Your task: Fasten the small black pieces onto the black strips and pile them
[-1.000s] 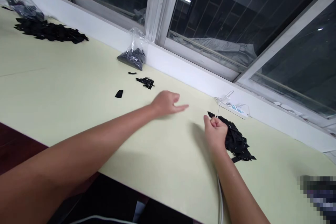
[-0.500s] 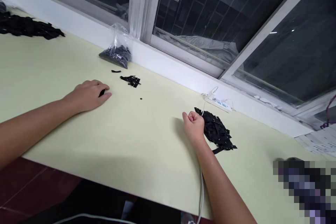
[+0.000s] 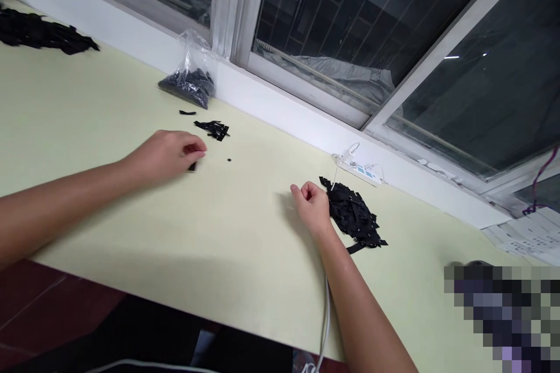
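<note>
My left hand [image 3: 172, 152] is over the left-middle of the table, thumb and fingertips pinched together. A small black strip piece [image 3: 192, 167] sticks out below the thumb, held in that hand. My right hand [image 3: 312, 204] is curled closed just left of a pile of black strips [image 3: 354, 213]; what its fingers hold, if anything, is hidden. Beyond the left hand lies a small heap of black strips [image 3: 214, 129], with a single strip [image 3: 188, 112] apart from it. A tiny dark round piece [image 3: 229, 159] rests on the table between the hands.
A clear plastic bag [image 3: 188, 84] of dark pieces stands by the window ledge. Farther left is a long black heap [image 3: 44, 32]. A white power strip [image 3: 363, 173] sits at the back, and a white cable [image 3: 326, 315] runs beside my right forearm over the table edge.
My left hand has moved right and its fingers have closed into a pinch, the black strip piece showing lower. My right hand stays closed beside the pile. The view has shifted slightly.
</note>
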`<state>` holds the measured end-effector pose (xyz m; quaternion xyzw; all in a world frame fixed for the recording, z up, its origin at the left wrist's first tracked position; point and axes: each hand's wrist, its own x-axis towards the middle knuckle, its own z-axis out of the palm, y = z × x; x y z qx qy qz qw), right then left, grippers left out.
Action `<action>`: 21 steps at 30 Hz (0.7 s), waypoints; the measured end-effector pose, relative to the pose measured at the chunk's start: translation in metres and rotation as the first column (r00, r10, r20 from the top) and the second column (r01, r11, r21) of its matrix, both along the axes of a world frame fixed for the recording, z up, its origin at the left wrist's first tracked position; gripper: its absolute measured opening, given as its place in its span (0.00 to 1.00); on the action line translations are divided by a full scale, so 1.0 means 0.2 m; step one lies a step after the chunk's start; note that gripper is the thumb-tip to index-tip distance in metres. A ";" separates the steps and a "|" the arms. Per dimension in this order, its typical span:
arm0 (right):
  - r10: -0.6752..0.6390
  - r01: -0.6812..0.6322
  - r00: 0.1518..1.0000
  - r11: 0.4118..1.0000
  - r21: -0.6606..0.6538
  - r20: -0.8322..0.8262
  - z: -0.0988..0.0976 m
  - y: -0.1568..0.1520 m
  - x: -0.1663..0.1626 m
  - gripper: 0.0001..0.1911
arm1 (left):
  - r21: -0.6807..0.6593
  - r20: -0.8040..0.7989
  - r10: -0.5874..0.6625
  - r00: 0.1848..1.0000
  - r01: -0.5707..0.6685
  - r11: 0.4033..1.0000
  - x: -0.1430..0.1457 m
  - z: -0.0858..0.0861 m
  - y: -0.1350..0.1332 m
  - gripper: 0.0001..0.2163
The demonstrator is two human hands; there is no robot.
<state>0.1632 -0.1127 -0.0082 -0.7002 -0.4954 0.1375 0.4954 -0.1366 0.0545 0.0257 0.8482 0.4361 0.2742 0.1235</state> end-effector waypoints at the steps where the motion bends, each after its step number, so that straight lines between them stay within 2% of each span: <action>1: 0.054 -0.054 0.997 0.998 -0.007 -0.063 0.00 0.00 -0.01 0.20 | -0.081 0.080 -0.033 0.996 0.040 0.996 0.08 0.02 -0.04 0.10; 3: 0.178 -0.188 0.955 0.982 -0.022 -0.239 0.01 0.00 -0.04 0.16 | -0.208 0.255 -0.111 0.961 0.166 0.964 0.26 0.05 -0.11 0.12; 6: 0.276 -0.329 0.841 0.944 -0.035 -0.465 0.02 0.00 -0.07 0.23 | -0.284 0.442 -0.212 0.872 0.360 0.888 0.56 0.02 -0.20 0.12; 8: 0.278 -0.344 0.806 0.938 -0.032 -0.523 0.02 0.00 -0.06 0.26 | -0.310 0.512 -0.247 0.823 0.446 0.840 0.71 -0.03 -0.25 0.11; 10: 0.260 -0.323 0.806 0.946 -0.028 -0.531 0.01 0.00 -0.04 0.26 | -0.336 0.564 -0.266 0.782 0.511 0.791 0.81 -0.09 -0.29 0.11; 15: 0.223 -0.292 0.826 0.955 -0.055 -0.519 -0.01 0.02 0.00 0.22 | -0.449 0.656 -0.196 0.729 0.585 0.675 0.83 -0.18 -0.30 0.12; 21: 0.161 -0.221 0.871 0.972 -0.078 -0.465 -0.02 0.03 0.00 0.14 | -0.514 0.642 -0.242 0.727 0.643 0.568 0.79 -0.19 -0.22 0.15</action>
